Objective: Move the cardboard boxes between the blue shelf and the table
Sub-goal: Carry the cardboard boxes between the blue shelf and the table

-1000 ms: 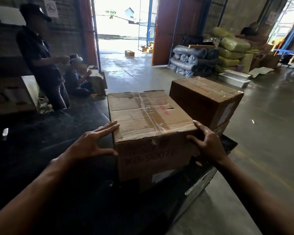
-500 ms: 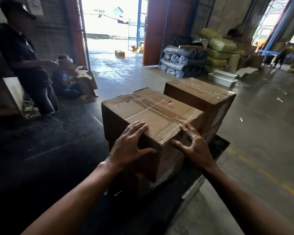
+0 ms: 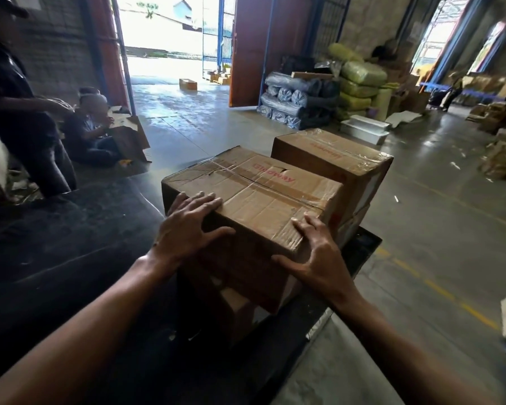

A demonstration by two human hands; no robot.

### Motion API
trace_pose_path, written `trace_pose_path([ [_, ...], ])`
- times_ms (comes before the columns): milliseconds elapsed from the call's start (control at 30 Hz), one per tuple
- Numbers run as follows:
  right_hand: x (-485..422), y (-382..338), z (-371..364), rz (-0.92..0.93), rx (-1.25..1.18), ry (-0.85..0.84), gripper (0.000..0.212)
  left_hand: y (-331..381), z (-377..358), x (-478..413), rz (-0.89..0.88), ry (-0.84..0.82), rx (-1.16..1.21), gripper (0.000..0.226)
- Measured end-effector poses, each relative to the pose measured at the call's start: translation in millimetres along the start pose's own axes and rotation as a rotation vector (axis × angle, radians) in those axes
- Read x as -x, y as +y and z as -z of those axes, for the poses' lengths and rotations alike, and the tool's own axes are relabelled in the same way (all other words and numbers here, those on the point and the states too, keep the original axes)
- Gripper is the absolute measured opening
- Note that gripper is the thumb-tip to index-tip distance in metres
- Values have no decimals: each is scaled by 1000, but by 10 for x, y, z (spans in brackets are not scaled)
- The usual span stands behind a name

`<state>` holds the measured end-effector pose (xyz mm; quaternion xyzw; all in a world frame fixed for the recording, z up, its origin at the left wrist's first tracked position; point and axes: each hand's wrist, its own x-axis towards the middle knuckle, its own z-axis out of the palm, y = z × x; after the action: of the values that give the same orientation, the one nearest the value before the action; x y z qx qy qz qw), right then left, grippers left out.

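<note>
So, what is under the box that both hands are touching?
The near box sits on another cardboard box, itself on the dark table. Hands and shadow hide most of the lower box.

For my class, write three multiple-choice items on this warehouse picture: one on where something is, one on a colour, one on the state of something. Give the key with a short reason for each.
1. Where is the second cardboard box?
A. Behind the near box, farther from the camera
B. On the floor by the doorway
C. In a seated person's lap

2. What colour is the print on top of the near box?
A. Green
B. Red
C. Black

3. How do the hands meet the near box?
A. Both spread on its near top edge
B. Only one hand touches it
C. Both hang clear of it

Key: 1 A, it stands just beyond the near box on the same dark table. 2 B, the lettering across the lid is red. 3 A, the left hand and right hand lie with open fingers over the near corners.
</note>
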<state>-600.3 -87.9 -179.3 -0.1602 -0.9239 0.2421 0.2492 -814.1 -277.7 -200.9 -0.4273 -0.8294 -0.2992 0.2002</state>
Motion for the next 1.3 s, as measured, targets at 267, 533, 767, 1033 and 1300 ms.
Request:
trace_pose_path([
  [267, -36, 126, 75, 59, -14, -11, 87, -670, 357, -280, 366, -196, 175, 86],
  [533, -248, 363, 207, -19, -10, -28, 99, -374, 371, 197, 358, 144, 166, 62],
  [767, -457, 452, 231, -16, 96, -28, 107, -325, 543, 533, 183, 77, 216, 69],
  [1033, -554, 557, 99, -33, 175, 79, 78, -267, 523, 577, 47, -91, 263, 81],
  [1300, -473, 233, -92, -8, 33, -26, 84, -420, 509, 298, -107, -137, 35, 81],
])
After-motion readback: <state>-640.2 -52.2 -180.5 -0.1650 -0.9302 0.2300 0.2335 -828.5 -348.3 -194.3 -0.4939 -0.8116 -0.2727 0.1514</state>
